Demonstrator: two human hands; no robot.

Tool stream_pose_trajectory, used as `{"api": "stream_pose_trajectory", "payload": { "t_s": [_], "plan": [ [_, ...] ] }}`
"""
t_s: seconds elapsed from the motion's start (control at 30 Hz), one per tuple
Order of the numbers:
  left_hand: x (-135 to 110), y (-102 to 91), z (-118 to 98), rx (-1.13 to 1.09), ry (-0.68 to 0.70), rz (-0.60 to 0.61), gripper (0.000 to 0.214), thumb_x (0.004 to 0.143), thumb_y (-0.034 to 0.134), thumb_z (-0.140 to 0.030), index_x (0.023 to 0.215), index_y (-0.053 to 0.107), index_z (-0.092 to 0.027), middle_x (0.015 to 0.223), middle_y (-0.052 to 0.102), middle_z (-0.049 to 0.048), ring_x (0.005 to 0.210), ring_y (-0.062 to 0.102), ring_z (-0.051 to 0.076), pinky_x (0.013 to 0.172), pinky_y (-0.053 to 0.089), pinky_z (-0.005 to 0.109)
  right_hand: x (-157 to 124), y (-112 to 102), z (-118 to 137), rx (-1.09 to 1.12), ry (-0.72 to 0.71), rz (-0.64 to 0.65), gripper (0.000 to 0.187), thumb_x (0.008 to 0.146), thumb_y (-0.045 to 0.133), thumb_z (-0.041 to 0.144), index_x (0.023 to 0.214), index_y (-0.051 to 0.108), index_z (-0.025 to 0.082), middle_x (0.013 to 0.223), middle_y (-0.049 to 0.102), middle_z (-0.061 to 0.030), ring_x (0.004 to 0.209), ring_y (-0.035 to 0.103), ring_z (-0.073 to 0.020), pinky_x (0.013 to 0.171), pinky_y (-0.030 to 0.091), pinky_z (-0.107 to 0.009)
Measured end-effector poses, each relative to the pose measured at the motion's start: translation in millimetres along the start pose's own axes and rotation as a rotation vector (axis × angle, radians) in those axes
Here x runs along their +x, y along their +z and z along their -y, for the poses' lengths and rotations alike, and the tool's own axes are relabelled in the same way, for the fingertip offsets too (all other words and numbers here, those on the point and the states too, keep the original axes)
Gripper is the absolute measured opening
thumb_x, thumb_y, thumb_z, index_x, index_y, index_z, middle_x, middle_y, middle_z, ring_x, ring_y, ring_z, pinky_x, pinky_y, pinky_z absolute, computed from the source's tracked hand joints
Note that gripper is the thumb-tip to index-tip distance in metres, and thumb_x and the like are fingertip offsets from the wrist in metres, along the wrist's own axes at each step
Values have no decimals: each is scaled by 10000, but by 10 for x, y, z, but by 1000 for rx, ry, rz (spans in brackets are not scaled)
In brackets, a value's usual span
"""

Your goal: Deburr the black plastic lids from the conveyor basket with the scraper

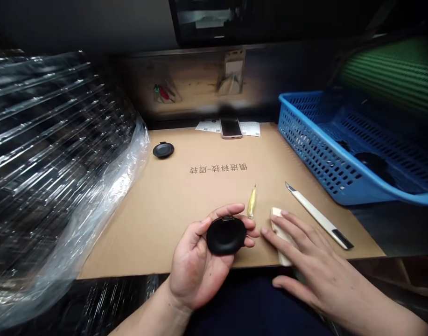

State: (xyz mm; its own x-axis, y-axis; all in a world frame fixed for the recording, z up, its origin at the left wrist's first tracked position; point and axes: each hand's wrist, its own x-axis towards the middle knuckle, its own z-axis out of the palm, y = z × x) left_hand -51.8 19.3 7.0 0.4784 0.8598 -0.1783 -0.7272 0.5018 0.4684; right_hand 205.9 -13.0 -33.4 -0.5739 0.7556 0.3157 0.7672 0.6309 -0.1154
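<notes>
A black round plastic case (pixel 226 236) with a small tab at its top edge rests in my left hand (pixel 196 273), the fingers curled around its far side. My right hand (pixel 313 259) has its fingers stretched out over a cream-coloured block (pixel 284 245), partly covering it; I cannot tell how firmly they touch it. Between and beyond the hands lies a small yellow pointed tool (pixel 252 201). Right of the block is a white craft knife (pixel 319 212) with a dark end. Another black round case (pixel 163 150) sits at the far left of the cardboard.
The brown cardboard sheet (pixel 136 224) covers the worktop. A blue basket (pixel 313 149) with dark parts inside stands at the right, a green object (pixel 396 74) above it. Stacked black trays in clear plastic wrap (pixel 59 163) fill the left. A phone (pixel 231 128) lies on papers at the back.
</notes>
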Motion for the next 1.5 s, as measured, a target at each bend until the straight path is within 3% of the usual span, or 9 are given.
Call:
{"api": "stream_pose_trajectory", "payload": {
  "t_s": [0.07, 0.2, 0.4, 0.57, 0.67, 0.83, 0.97, 1.1, 1.5],
  "plan": [
    [18, -2, 31, -4, 1, 11, 450, 989, 450, -399, 1161, 758, -119, 1056, 752, 130, 1052, 678, 247, 936, 502, 333, -112, -37, 26, 67, -48, -11, 483, 1020, 502, 242, 1503, 519, 262, 1540, 519, -106, 1428, 487, -309, 995, 607, -494],
    [107, 74, 106, 45, 0, -2, 419, 973, 564, -481, 1125, 752, -138, 1032, 728, 96, 1091, 667, 244, 973, 503, 321, -32, -204, 182, 323, 21, -173, 616, 964, 564, 101, 1552, 439, 232, 1485, 581, -88, 1386, 542, -204, 1113, 532, -326],
    [190, 275, 134, 0, -57, 7, 195, 975, 551, -337, 1004, 692, -207, 1077, 735, 56, 1269, 640, 240, 1192, 405, 410, 414, -119, 382, 267, -396, -275, 441, 1054, 358, 121, 1449, 551, 94, 1515, 557, -77, 1533, 337, -226, 1291, 275, -430],
    [166, 260, 111, 10, -61, 13, 228, 987, 471, -343, 1037, 658, -222, 1446, 643, 66, 1473, 472, 258, 1270, 303, 478, 424, -7, 326, 300, -270, -292, 576, 968, 489, 114, 1539, 432, 74, 1544, 503, -157, 1531, 328, -289, 1240, 352, -540],
    [157, 226, 118, 82, 9, -26, 321, 1026, 415, -379, 1104, 686, -226, 1525, 579, 37, 1512, 412, 233, 1295, 254, 436, 392, 1, 364, 335, -393, -265, 520, 1013, 435, 152, 1524, 448, 58, 1542, 511, -133, 1527, 342, -268, 1246, 364, -478],
    [133, 194, 152, 71, -30, 39, 397, 1025, 416, -379, 1291, 674, -238, 1548, 558, 35, 1517, 403, 248, 1285, 283, 451, 381, -40, 317, 319, -281, -253, 571, 950, 493, 90, 1517, 437, 56, 1607, 419, -145, 1548, 298, -300, 1262, 315, -548],
    [114, 154, 174, 8, -44, 47, 418, 1029, 459, -416, 1356, 651, -240, 1564, 538, 31, 1513, 409, 223, 1286, 282, 402, 374, -51, 275, 336, -383, -178, 534, 964, 459, 118, 1495, 462, 56, 1637, 376, -118, 1550, 296, -293, 1265, 327, -495],
    [91, 129, 182, -56, -88, 66, 408, 1014, 497, -399, 1331, 677, -216, 1562, 538, 34, 1505, 419, 220, 1262, 329, 367, 406, -35, 298, 324, -309, -230, 538, 917, 491, 87, 1451, 498, 17, 1613, 403, -173, 1547, 300, -319, 1253, 331, -533],
    [62, 130, 173, -89, -60, 43, 356, 1005, 521, -386, 1143, 733, -135, 1560, 534, 113, 1492, 441, 282, 1261, 339, 382, 541, 32, 446, 343, -432, -308, 388, 1057, 404, 187, 1383, 570, 56, 1518, 553, -117, 1527, 352, -257, 1263, 334, -444]
  ]
}}
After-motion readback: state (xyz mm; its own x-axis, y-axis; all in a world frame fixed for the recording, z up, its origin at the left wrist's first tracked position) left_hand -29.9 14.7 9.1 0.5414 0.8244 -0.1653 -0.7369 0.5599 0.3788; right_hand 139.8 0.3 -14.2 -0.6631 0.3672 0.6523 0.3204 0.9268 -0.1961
